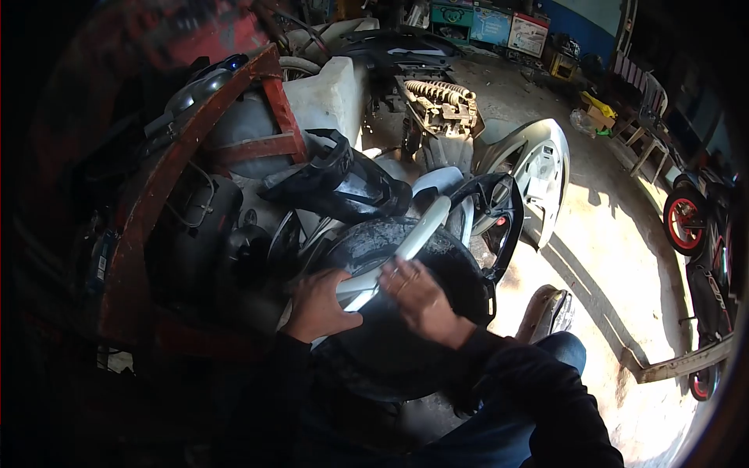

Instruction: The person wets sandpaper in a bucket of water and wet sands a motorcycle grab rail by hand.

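A long, narrow white panel [425,228], which looks like a motorcycle body trim piece, lies slanted over a round black tub [476,288]. My left hand [318,306] grips its near end, thumb on one side and fingers on the other. On the panel's middle rests my right hand [421,303], its fingers bent and pressed together over the surface. Slight blur covers these fingers, and whatever may be under them is hidden. The tub sits in front of my knees, its inside dark.
Black plastic fairings [343,175] lie beyond the tub, beside a red metal frame [195,109]. A larger white panel [538,175] leans to the right. Shock absorber springs [441,92] lie farther back. A motorcycle with a red-rimmed wheel [685,221] stands at the far right, near a plastic chair [654,97].
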A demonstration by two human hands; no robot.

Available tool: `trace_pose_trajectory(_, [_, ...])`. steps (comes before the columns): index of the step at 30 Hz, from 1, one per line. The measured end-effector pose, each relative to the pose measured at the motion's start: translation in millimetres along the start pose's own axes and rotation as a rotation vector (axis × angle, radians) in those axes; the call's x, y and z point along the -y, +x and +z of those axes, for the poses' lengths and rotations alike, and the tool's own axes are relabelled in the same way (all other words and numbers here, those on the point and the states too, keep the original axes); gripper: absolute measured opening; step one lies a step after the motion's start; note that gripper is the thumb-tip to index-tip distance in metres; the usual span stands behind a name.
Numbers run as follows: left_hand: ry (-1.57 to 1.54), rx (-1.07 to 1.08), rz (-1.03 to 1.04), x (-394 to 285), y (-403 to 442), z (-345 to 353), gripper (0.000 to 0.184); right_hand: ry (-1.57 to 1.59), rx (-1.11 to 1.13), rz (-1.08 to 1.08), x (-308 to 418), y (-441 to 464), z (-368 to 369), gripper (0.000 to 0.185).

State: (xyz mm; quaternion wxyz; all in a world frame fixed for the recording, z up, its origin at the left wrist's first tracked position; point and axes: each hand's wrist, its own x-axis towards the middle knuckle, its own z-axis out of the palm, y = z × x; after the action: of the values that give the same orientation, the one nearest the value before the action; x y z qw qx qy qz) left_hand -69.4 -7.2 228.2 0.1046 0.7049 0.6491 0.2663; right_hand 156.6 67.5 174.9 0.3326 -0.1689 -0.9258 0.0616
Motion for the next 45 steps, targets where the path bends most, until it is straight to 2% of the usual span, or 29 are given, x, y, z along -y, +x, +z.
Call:
trace_pose_trajectory(2, [-0.015, -0.017, -0.029, -3, -1, 0, 0.05, -0.006, -0.214, 0.288, -44, 20, -4, 0.056])
trace_pose_trajectory(3, [0.0, 0.0, -0.061, -5, 1, 2, 0.051, -0.047, -0.233, 0.294, -41, 14, 2, 0.055])
trace_pose_trajectory(4, [0.017, 0.013, -0.087, -6, 4, 2, 0.053, -0.092, -0.259, 0.298, -35, 8, 10, 0.054])
trace_pose_trajectory(5, [0.009, 0.006, -0.051, -2, 4, 6, 0.054, -0.064, -0.131, 0.197, -13, 2, 12, 0.054])
trace_pose_trajectory(6, [0.005, 0.006, -0.052, 0, 2, 9, 0.054, 0.045, 0.016, 0.106, 6, -4, 5, 0.066])
trace_pose_trajectory(8, [0.006, -0.001, 0.011, 4, 0, 11, 0.054, 0.027, -0.021, 0.03, -8, -2, 0, 0.053])
trace_pose_trajectory(10, [0.002, 0.001, 0.0, 1, 4, 11, 0.054, 0.003, -0.162, 0.249, -45, 9, -8, 0.053])
trace_pose_trajectory(11, [-0.003, 0.003, -0.006, -1, 5, 12, 0.053, -0.017, -0.184, 0.268, -42, 9, -4, 0.054])
trace_pose_trajectory(12, [-0.004, -0.009, -0.006, -2, 6, 12, 0.053, -0.016, -0.183, 0.226, -25, 4, 5, 0.054])
trace_pose_trajectory(14, [0.019, 0.049, -0.009, -3, 4, 12, 0.053, 0.123, -0.012, 0.084, 19, -5, 0, 0.053])
trace_pose_trajectory(15, [0.027, 0.049, -0.002, -3, 8, 11, 0.053, 0.107, -0.019, 0.025, 11, -7, 2, 0.051])
trace_pose_trajectory(18, [0.065, -0.034, 0.02, -6, 5, 16, 0.053, -0.025, -0.196, 0.286, -35, 10, -3, 0.05])
trace_pose_trajectory(19, [0.044, -0.008, -0.004, -9, 8, 18, 0.053, -0.052, -0.197, 0.338, -25, 10, 3, 0.049])
trace_pose_trajectory(20, [0.024, 0.016, -0.021, -12, 12, 20, 0.054, -0.076, -0.138, 0.201, -6, 9, 4, 0.048])
trace_pose_trajectory(22, [0.008, 0.031, -0.018, -16, 12, 25, 0.053, 0.063, 0.005, 0.091, 23, 1, 0, 0.048])
trace_pose_trajectory(23, [-0.002, 0.046, -0.02, -16, 10, 26, 0.053, 0.024, 0.017, 0.046, 5, -2, -3, 0.048])
trace_pose_trajectory(24, [-0.012, 0.055, -0.026, -17, 8, 27, 0.052, 0.027, -0.055, 0.182, -11, 0, -6, 0.047])
trace_pose_trajectory(26, [-0.029, 0.003, -0.008, -22, 11, 33, 0.051, -0.089, -0.065, 0.283, -31, -2, -1, 0.046])
trace_pose_trajectory(27, [-0.024, 0.025, -0.036, -26, 13, 35, 0.052, -0.105, -0.063, 0.214, -7, 0, -2, 0.047])
trace_pose_trajectory(28, [-0.017, 0.051, -0.063, -28, 14, 36, 0.052, -0.049, 0.063, 0.156, 21, 2, -3, 0.048])
trace_pose_trajectory(30, [-0.022, 0.073, -0.05, -23, 16, 43, 0.054, 0.145, 0.072, 0.049, 18, -9, -5, 0.05])
trace_pose_trajectory(32, [-0.066, 0.027, -0.024, -26, 14, 40, 0.054, 0.097, -0.014, 0.203, -15, -9, -9, 0.05])
trace_pose_trajectory(34, [-0.079, -0.029, 0.033, -26, 18, 46, 0.057, 0.183, 0.017, 0.263, -17, -17, -2, 0.056])
trace_pose_trajectory(36, [-0.115, 0.079, 0.035, -30, 22, 42, 0.058, 0.177, 0.046, 0.157, 17, -16, -6, 0.058])
trace_pose_trajectory(37, [-0.15, 0.091, 0.037, -26, 21, 45, 0.062, 0.144, 0.097, 0.142, 6, -16, -14, 0.059])
trace_pose_trajectory(40, [-0.145, 0.121, -0.015, -35, 23, 40, 0.071, -0.073, 0.013, 0.334, -28, -23, 0, 0.053])
trace_pose_trajectory(41, [-0.104, 0.129, 0.005, -36, 26, 39, 0.082, 0.025, 0.024, 0.265, -9, -20, 2, 0.054])
trace_pose_trajectory(43, [-0.122, 0.137, -0.023, -34, 25, 42, 0.084, 0.165, 0.029, 0.125, 19, -17, -6, 0.056])
trace_pose_trajectory(45, [-0.133, 0.161, -0.057, -39, 26, 37, 0.088, 0.141, 0.003, 0.183, -6, -21, -9, 0.056])
